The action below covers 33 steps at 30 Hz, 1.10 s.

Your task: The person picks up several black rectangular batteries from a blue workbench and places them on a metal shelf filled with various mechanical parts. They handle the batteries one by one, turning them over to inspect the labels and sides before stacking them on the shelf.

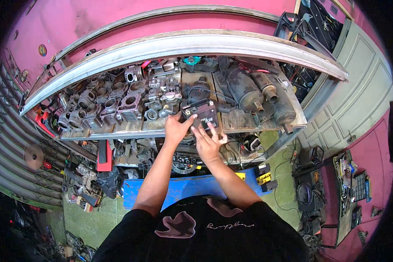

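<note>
A black box-shaped motorcycle battery [206, 114] with metal terminals at its upper corners is held up, tilted, just over the front edge of the workbench. My left hand [176, 128] grips its left side, with the thumb across the front face. Against the lower part of that face rest the fingertips of my right hand [208, 144]; some fingers are stretched out, the outer ones bent. Behind the battery, partly covered by it, lies a dark power drill [199, 91] on the bench.
Engine cylinders [131, 105] crowd the bench's left side, with carburetors [165, 92] beside them. Several mufflers [244, 89] lie to the right. A pale metal beam [183, 43] spans above. Below are a blue panel [179, 187] and a yellow-and-black box [264, 177]; cables trail over the green floor.
</note>
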### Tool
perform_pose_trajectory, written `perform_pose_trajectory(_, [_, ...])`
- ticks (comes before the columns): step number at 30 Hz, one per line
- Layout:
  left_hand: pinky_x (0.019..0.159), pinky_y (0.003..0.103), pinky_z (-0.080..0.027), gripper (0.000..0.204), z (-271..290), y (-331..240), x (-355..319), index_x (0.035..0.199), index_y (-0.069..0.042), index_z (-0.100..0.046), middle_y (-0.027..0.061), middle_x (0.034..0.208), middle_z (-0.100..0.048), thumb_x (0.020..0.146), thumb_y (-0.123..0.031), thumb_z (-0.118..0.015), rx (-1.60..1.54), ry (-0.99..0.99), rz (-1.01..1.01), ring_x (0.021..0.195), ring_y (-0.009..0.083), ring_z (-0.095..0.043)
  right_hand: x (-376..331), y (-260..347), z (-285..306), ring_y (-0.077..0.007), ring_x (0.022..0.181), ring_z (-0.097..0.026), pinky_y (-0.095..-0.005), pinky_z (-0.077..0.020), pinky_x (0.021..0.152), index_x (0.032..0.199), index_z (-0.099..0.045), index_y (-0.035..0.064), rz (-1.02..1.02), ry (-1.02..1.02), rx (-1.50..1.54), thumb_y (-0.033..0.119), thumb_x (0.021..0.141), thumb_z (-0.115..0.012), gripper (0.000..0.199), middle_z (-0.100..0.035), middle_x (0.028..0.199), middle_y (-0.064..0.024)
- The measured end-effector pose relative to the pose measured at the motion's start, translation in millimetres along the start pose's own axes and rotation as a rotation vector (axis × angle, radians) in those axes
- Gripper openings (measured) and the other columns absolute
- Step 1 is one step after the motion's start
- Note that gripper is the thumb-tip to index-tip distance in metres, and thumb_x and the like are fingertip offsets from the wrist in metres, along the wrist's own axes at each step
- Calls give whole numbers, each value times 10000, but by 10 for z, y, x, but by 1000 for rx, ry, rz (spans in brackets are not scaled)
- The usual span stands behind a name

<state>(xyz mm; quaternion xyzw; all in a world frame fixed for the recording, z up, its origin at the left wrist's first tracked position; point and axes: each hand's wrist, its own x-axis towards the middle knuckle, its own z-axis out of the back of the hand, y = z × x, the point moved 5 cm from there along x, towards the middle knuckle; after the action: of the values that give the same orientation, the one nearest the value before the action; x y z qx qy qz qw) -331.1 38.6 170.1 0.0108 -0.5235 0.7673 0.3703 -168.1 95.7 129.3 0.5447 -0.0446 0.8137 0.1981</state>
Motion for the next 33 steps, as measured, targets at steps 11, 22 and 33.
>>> perform_pose_trajectory(11, [774, 397, -579, 546, 35, 52, -15, 1062, -7, -785, 188, 857, -778, 820, -494, -840, -14, 11, 37, 800, 296, -772, -21, -131, 30, -239, 1427, -506, -564, -201, 1105, 1135, -769, 412, -4, 98, 81, 212, 906, -720, 308, -741, 1247, 150])
perform_pose_trajectory(22, [768, 385, -572, 451, 60, -85, -110, 1071, -10, -780, 189, 863, -775, 828, -384, -850, -28, -57, -16, 778, 290, -759, 487, -467, 121, -248, 1414, -521, -550, -181, 1125, 1183, -774, 350, -215, 75, 38, 180, 909, -720, 327, -755, 1253, 90])
perform_pose_trajectory(33, [745, 401, -556, 463, -41, 103, -136, 1077, -19, -785, 198, 815, -756, 829, -406, -847, 16, -139, 0, 742, 312, -724, 131, -293, 176, -270, 1370, -548, -564, -242, 1073, 1146, -771, 351, -44, 152, 119, 159, 904, -699, 317, -720, 1311, 121])
